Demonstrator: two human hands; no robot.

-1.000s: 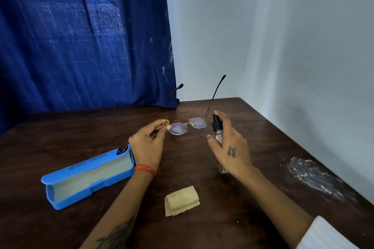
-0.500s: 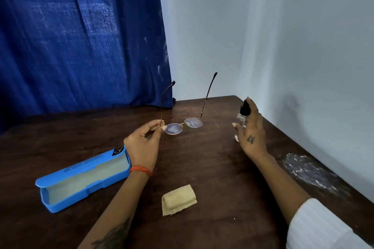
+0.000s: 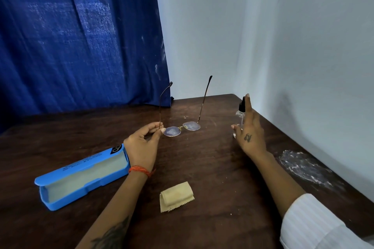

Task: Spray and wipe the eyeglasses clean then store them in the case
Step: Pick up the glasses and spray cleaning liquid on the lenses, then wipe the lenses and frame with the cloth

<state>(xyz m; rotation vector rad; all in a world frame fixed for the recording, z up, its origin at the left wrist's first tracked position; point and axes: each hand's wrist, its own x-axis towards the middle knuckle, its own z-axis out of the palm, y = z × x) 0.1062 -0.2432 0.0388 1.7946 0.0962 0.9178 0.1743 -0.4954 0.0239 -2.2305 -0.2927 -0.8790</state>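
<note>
I saw the left hand near the middle of the frame, thumb and forefinger pinched on the left rim of the eyeglasses, which hung above the dark wooden table with their lenses down and both temple arms standing up toward the top of the picture. The lenses looked filmy, with pale patches. To the right of centre the right hand stood with fingers extended upward around a small clear spray bottle with a black nozzle; the palm covered most of the bottle, so I could not tell whether the hand was gripping it or only touching it, nor whether its base met the table. The two hands were well apart. In the lower left of the frame the blue glasses case lay open, its far end tucked behind the left wrist. A folded yellow cleaning cloth sat low in the centre, between the forearms. A whitish smear marked the table at the right edge.
</note>
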